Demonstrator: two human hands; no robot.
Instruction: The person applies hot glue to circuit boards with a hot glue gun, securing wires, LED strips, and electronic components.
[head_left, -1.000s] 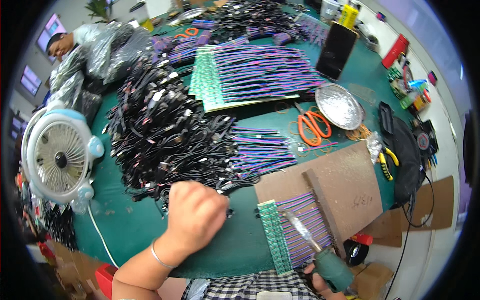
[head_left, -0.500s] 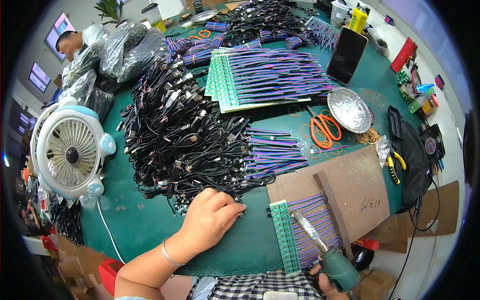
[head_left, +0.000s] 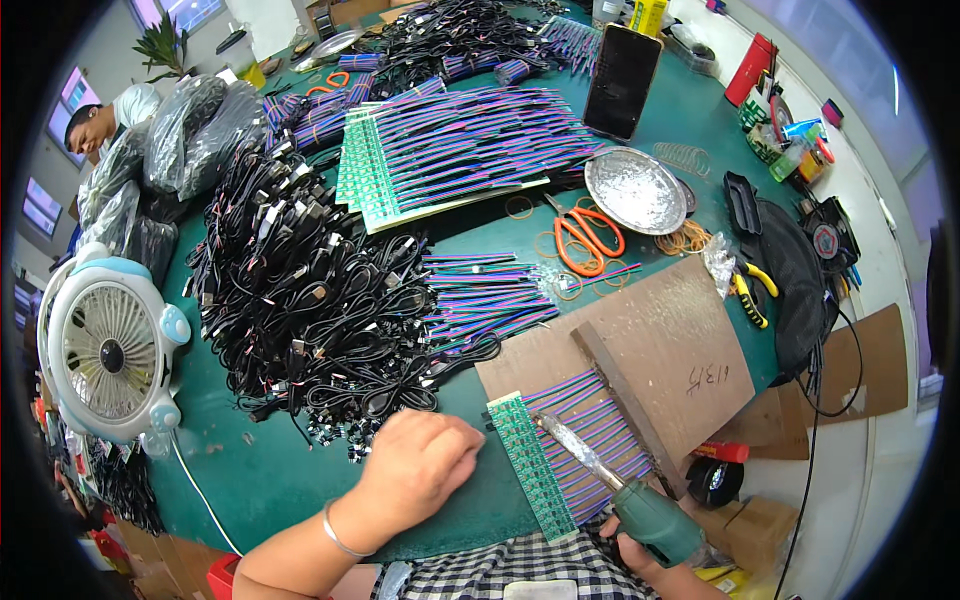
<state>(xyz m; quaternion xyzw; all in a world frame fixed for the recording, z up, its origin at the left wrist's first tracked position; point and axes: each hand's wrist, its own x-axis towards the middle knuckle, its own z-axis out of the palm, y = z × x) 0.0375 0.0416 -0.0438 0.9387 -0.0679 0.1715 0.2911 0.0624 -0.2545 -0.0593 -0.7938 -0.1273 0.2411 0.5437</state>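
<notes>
Head view: right hand (head_left: 640, 548) grips soldering iron (head_left: 600, 470); left hand (head_left: 425, 465) fisted beside black cables (head_left: 300, 310)

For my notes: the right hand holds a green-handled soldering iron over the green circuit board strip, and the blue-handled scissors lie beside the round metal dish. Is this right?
One detail is wrong: the scissors have orange handles, not blue, as the head view shows. The right hand does hold the green-handled soldering iron over the green circuit board strip, and the scissors lie beside the round metal dish.

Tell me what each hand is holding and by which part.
The right hand holds a soldering iron by its green handle. The left hand rests closed on the green table; any hold cannot be told.
</notes>
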